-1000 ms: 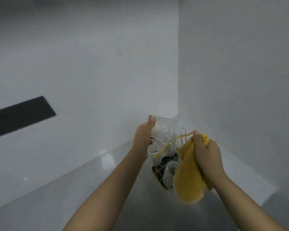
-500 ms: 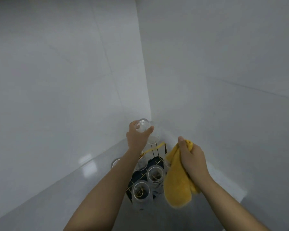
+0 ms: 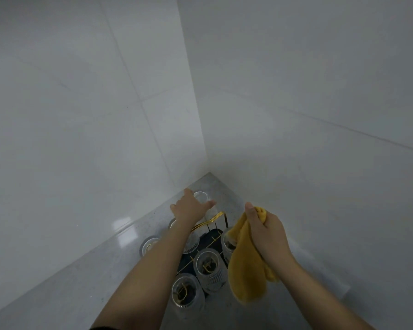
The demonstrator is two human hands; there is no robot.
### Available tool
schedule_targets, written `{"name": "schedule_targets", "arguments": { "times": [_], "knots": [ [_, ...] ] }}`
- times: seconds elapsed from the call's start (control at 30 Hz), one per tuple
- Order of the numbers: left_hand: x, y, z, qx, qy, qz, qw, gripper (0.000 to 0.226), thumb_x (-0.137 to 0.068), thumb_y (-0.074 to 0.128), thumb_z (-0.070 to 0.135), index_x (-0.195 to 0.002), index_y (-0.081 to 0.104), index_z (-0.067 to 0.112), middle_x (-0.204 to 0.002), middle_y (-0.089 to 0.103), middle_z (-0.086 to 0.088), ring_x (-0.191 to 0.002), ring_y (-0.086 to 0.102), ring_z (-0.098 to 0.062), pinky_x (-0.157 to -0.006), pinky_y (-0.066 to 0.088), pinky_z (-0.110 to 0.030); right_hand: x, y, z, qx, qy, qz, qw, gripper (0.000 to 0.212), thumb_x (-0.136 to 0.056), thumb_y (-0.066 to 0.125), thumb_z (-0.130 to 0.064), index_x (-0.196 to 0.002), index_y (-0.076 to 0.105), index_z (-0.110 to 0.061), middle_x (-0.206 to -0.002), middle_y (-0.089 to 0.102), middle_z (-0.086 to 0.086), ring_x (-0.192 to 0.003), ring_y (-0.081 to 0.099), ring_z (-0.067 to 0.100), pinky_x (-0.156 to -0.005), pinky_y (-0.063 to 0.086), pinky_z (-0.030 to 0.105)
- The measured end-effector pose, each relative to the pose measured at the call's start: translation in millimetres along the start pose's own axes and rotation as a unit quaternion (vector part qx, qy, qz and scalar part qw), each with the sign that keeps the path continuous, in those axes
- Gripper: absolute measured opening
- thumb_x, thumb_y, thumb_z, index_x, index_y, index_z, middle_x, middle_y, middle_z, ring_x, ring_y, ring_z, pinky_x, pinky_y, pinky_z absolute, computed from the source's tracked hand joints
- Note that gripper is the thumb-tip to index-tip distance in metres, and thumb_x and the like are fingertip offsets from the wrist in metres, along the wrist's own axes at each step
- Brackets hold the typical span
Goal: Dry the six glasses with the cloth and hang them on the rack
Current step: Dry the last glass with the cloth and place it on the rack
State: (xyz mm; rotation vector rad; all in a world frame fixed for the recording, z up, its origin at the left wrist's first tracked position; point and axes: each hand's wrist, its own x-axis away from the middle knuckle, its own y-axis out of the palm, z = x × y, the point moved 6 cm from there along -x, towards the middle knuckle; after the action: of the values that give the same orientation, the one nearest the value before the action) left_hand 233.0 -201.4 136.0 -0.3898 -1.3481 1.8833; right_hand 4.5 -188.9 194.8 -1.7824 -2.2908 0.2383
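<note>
While the left hand (image 3: 190,209) curls its fingers over the top of a clear glass (image 3: 201,197) at the far end of the rack (image 3: 214,219), that glass stands base-up, its round bottom showing between thumb and fingers. Whether it sits fully on a prong I cannot tell, since the hand covers most of it. Below it the rack's gold wire handle arches over a dark tray, and other ribbed glasses hang upside down on the gold prongs: one near the middle (image 3: 208,265), one closest to the person (image 3: 185,292), and one on the right edge (image 3: 229,242), partly behind the cloth. On the left side two more rims show, one (image 3: 149,244) just beside the forearm and one (image 3: 173,223) nearly hidden under the wrist; a patterned glass bottom (image 3: 191,244) peeks out beside the arm too.

Over to the right, the right hand (image 3: 266,231) is closed round a bunched yellow cloth (image 3: 247,265), which droops down past the wrist, apart from the rack. Everything rests on a grey speckled counter (image 3: 81,277) tucked into a corner of white tiled walls (image 3: 81,115).
</note>
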Motion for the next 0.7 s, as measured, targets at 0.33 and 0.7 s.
{"name": "schedule_targets", "arguments": {
  "times": [0.33,0.7],
  "knots": [
    [-9,22,-3,-0.035,-0.020,-0.063,0.997,0.098,-0.077,0.062,0.071,-0.142,0.029,0.005,-0.131,0.060,-0.007,-0.122,0.056,-0.029,-0.108,0.028,-0.045,-10,0,10,0.002,0.013,-0.007,1.000,0.049,-0.092,0.043,-0.044,-0.055,0.035,-0.014,-0.049,0.037,0.005,-0.051,0.043,0.021,-0.054,0.037,0.031],
    [2,8,-3,0.014,-0.010,-0.043,0.999,0.074,-0.088,0.053,0.064,-0.139,0.041,0.011,-0.137,0.054,-0.009,-0.126,0.051,-0.029,-0.109,0.025,-0.045,0,10,-2,-0.024,0.007,-0.022,0.999,0.049,-0.093,0.043,-0.042,-0.053,0.033,-0.015,-0.045,0.034,-0.001,-0.046,0.038,0.017,-0.048,0.033,0.028]
  ]
}}
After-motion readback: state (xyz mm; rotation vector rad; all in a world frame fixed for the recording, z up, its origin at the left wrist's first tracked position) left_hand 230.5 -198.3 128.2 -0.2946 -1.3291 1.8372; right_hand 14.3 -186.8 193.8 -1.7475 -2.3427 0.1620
